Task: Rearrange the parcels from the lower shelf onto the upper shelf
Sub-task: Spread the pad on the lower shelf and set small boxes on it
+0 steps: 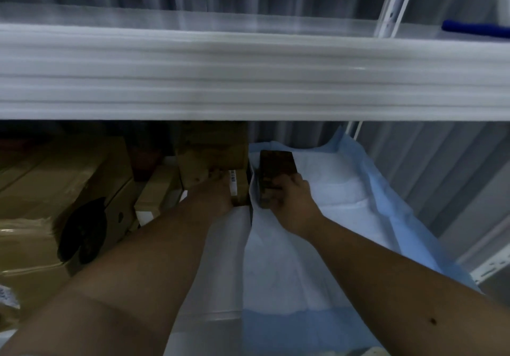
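Both my arms reach under the white upper shelf (248, 77) into the dim lower shelf. My right hand (292, 198) grips a small dark flat parcel (276, 173), which stands on its edge on a light blue sheet (345, 190). My left hand (218, 190) rests on a small brown cardboard parcel (240, 187) with a white barcode label, just left of the dark parcel. Its fingers are partly hidden, so its grip is unclear. A taller brown box (215, 151) stands right behind the left hand.
Several cardboard boxes (55, 190) fill the left of the lower shelf, one with a black round print (82, 234). A blue object (474, 28) lies on the upper shelf at far right beside a white upright post (394, 5). Corrugated grey wall behind.
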